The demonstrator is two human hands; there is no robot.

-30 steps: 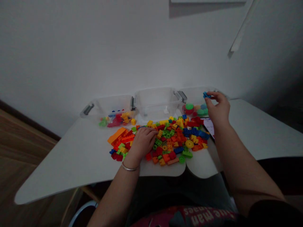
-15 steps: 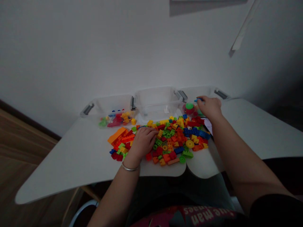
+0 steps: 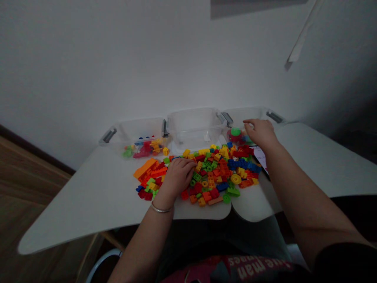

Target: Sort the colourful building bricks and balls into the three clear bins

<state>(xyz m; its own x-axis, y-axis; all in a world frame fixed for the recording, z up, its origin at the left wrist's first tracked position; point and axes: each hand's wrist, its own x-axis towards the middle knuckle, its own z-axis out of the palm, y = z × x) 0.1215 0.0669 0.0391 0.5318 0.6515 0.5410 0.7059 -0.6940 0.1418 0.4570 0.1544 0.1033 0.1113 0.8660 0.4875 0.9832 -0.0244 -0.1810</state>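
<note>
My left hand (image 3: 180,175) rests on a wide heap of toy building bricks (image 3: 211,182), its fingers lying loosely over them and gripping nothing that I can see. A yellow brick (image 3: 199,166) is just beyond its fingertips. Over the right clear plastic bin (image 3: 244,114) hovers my right hand (image 3: 260,131), thumb and fingers apart, with nothing between them. Inside that bin, beside the hand, are a round red and green piece (image 3: 236,134) and some bluish pieces, partly covered by the hand.
In the middle at the back stands another clear bin (image 3: 196,127). The left bin (image 3: 141,127) holds red, yellow, blue and green pieces. A device with a lit screen (image 3: 259,154) lies under my right forearm. Behind the white table (image 3: 88,196) rises a wall (image 3: 176,59).
The small blue piece that was between my right fingers has left them, and the fingers have parted. My left hand stays in about the same place on the heap.
</note>
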